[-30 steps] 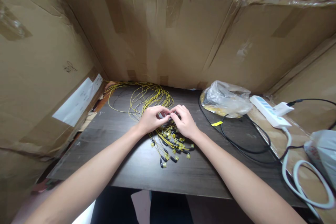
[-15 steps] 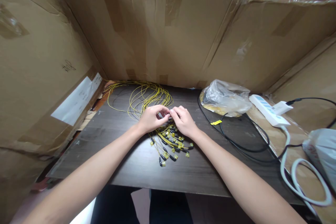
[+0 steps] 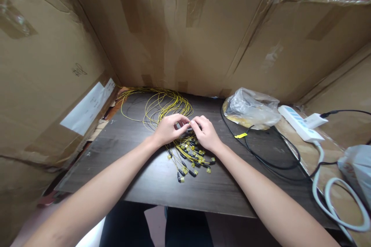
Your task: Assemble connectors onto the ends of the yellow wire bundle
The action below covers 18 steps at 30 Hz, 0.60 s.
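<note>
A bundle of thin yellow cables (image 3: 156, 105) lies coiled at the back of the dark table (image 3: 139, 170). Their black and yellow connector ends (image 3: 191, 160) fan out toward me. My left hand (image 3: 167, 130) and my right hand (image 3: 205, 134) meet over the bundle, fingers curled and pinched together on a small grey piece among the cables. What exactly they pinch is too small to make out.
Cardboard walls (image 3: 185, 34) close in the table on three sides. A clear plastic bag (image 3: 251, 109) lies at the right back, beside a white power strip (image 3: 300, 123) with a white cord (image 3: 330, 197). A black cable (image 3: 269, 158) with a yellow tag loops across the right side.
Both hands stay pinched together over the cable bundle, with only slight finger movement. The view has shifted a little.
</note>
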Tool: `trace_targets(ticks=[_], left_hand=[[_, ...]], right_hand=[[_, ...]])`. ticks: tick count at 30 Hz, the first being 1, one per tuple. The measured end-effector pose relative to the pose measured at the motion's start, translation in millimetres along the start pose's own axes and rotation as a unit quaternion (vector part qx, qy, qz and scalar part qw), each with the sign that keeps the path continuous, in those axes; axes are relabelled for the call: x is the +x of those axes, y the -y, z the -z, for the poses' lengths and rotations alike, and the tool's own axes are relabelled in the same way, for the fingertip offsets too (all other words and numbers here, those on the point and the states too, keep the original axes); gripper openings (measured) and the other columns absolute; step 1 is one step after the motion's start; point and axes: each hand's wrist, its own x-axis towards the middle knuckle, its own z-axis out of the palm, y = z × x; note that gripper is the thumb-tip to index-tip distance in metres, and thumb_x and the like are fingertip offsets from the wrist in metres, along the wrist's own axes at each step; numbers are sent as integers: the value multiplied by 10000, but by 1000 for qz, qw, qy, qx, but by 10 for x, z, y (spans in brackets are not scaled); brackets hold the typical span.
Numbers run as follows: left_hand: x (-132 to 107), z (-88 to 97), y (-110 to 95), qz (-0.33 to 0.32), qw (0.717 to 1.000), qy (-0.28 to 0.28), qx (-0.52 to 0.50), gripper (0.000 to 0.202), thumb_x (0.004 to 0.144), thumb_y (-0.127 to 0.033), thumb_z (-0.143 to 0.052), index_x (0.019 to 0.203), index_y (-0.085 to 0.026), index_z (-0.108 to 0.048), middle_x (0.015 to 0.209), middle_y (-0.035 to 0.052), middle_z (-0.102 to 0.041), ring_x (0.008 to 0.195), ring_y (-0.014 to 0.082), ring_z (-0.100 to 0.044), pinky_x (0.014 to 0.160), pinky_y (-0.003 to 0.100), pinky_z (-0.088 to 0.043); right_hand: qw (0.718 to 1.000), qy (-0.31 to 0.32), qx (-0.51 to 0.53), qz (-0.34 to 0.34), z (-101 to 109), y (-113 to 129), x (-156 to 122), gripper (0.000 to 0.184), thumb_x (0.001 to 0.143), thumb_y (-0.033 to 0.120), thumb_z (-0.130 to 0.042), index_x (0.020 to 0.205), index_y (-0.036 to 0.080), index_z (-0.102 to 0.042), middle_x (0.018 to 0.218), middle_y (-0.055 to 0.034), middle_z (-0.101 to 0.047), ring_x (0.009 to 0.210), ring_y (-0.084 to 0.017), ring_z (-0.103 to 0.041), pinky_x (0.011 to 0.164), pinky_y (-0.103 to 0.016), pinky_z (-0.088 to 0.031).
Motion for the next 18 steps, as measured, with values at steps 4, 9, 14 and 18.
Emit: trace_targets(ticks=[4, 9, 14, 18], left_hand=[[-8, -11, -2, -1, 1000, -1, 7, 118, 873, -242, -627, 924, -157, -689, 845, 38, -706, 681, 123, -640, 582, 213, -521], [-6, -16, -6, 8, 1000, -6, 1, 91, 847, -213, -619, 898, -158, -671, 815, 30, -687, 683, 123, -638, 567, 202, -517], [-3, -3, -19, 5, 1000, -3, -7, 107, 856, -234, -628, 888, -153, -690, 817, 37, -702, 675, 123, -641, 561, 201, -514], [-9, 0, -28, -2, 1000, -6, -14, 136, 874, -261, -629, 915, -153, -701, 835, 43, -709, 665, 118, -635, 569, 204, -517]], right_hand=[[1000, 12, -18, -5, -15, -6, 1, 364, 1014, 318, -375, 668, 229, -444, 683, -28, -584, 759, -212, -528, 729, -353, -364], [1000, -7, 22, 5, -6, 12, -6, 171, 958, 300, -462, 825, 226, -541, 872, -49, -642, 855, -220, -555, 800, -362, -403], [999, -11, 43, 12, 3, 24, -6, 188, 959, 295, -438, 794, 230, -502, 839, -54, -608, 821, -216, -549, 765, -348, -419], [1000, 1, 5, 5, -13, 5, 1, 325, 1002, 311, -377, 688, 238, -418, 710, -35, -566, 749, -209, -517, 712, -344, -391]])
